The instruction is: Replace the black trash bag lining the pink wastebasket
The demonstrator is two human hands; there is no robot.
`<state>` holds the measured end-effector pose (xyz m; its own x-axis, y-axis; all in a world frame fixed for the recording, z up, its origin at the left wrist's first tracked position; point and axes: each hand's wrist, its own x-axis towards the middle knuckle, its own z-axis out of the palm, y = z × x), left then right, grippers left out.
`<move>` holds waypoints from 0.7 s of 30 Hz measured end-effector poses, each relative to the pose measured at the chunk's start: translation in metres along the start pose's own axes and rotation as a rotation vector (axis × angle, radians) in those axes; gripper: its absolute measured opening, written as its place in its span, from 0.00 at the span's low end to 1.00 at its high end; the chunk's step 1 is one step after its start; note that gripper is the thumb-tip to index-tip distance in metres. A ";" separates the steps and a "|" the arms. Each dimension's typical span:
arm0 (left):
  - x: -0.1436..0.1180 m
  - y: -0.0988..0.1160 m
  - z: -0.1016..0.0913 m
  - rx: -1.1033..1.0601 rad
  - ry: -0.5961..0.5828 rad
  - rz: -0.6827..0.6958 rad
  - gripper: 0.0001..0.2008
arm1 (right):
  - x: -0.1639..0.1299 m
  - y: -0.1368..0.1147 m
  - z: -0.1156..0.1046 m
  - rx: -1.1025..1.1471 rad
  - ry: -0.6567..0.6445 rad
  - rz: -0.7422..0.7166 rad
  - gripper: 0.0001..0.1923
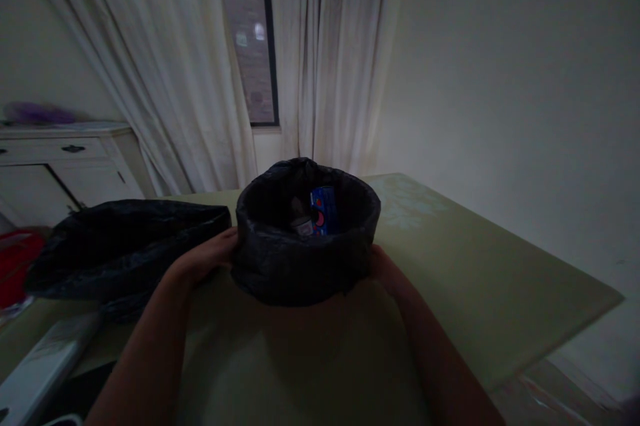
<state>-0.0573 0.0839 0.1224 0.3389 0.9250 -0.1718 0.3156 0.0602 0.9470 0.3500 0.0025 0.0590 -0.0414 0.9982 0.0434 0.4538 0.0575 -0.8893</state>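
Note:
A round bin [300, 266] lined with a black plastic bag stands on the green table [475, 279] in front of me. Inside it lie a blue packet [323, 209] and some grey rubbish. My left hand [207, 256] grips the bin's left side over the bag. On the opposite side, my right hand [383, 266] holds the bin, partly hidden behind it. Both forearms reach up from the bottom of the view.
A second black plastic bag [120, 246] lies crumpled on the table to the left. A white flat object [45, 366] sits at the lower left, something red [17, 259] beyond it. A white cabinet [65, 159], curtains and a window stand behind. The table's edge runs at right.

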 end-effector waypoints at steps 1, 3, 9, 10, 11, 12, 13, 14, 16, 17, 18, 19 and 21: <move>-0.003 0.003 -0.003 -0.066 -0.011 0.003 0.37 | 0.000 -0.002 -0.003 0.116 0.005 0.027 0.16; -0.007 0.005 -0.008 -0.217 -0.058 0.012 0.45 | 0.000 -0.005 -0.007 0.349 0.033 0.148 0.25; -0.023 0.010 -0.014 -0.205 -0.116 0.183 0.66 | -0.006 -0.001 -0.015 0.738 -0.075 0.291 0.44; -0.025 0.014 -0.012 -0.159 -0.109 0.194 0.68 | -0.008 0.002 -0.016 0.750 -0.105 0.238 0.46; -0.027 0.017 -0.010 -0.119 -0.106 0.197 0.68 | -0.009 0.004 -0.016 0.755 -0.131 0.186 0.48; -0.028 0.020 -0.008 -0.088 -0.114 0.195 0.67 | -0.010 0.006 -0.015 0.755 -0.149 0.146 0.52; -0.028 0.023 -0.005 -0.067 -0.131 0.184 0.66 | -0.011 0.007 -0.015 0.753 -0.162 0.119 0.55; -0.028 0.025 -0.003 -0.059 -0.153 0.171 0.64 | -0.012 0.007 -0.015 0.750 -0.175 0.106 0.57; -0.026 0.025 -0.002 -0.059 -0.189 0.146 0.61 | -0.013 0.004 -0.015 0.751 -0.193 0.106 0.59; -0.024 0.024 -0.002 -0.055 -0.194 0.137 0.60 | -0.014 0.002 -0.016 0.750 -0.200 0.110 0.60; -0.023 0.023 -0.002 -0.050 -0.195 0.133 0.59 | -0.014 0.000 -0.017 0.742 -0.207 0.116 0.60; -0.022 0.021 -0.003 -0.043 -0.195 0.131 0.58 | -0.015 -0.001 -0.018 0.724 -0.212 0.127 0.61; -0.020 0.018 -0.005 -0.030 -0.190 0.128 0.57 | -0.016 -0.004 -0.020 0.669 -0.214 0.158 0.60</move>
<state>-0.0624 0.0683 0.1443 0.5363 0.8387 -0.0953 0.2338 -0.0391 0.9715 0.3668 -0.0135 0.0712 -0.2247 0.9646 -0.1377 -0.1711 -0.1782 -0.9690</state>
